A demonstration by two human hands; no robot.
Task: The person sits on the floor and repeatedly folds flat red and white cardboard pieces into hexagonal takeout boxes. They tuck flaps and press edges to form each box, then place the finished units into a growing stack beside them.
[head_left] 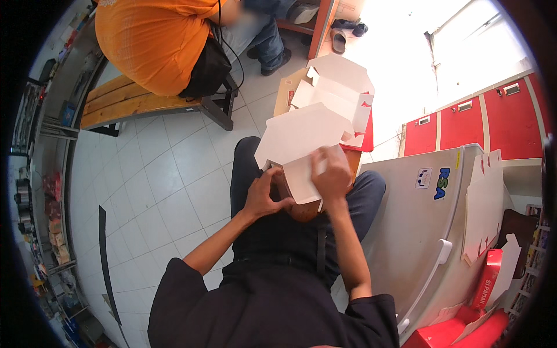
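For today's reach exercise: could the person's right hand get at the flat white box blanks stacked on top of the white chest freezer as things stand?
Probably yes. The box blanks lie on the chest freezer just off the right hand side, nothing between; but that hand grips the white carton.

- The floor (pixel 168 168) under me has white square tiles with thin grey lines
- A wooden bench (pixel 130 98) with dark legs stands up ahead on my left; a person in an orange shirt (pixel 154 40) sits on it
- Red lockers (pixel 499 116) line the wall on my right; very bright light comes in beside them
- Shelves (pixel 40 191) full of small things run along my far left
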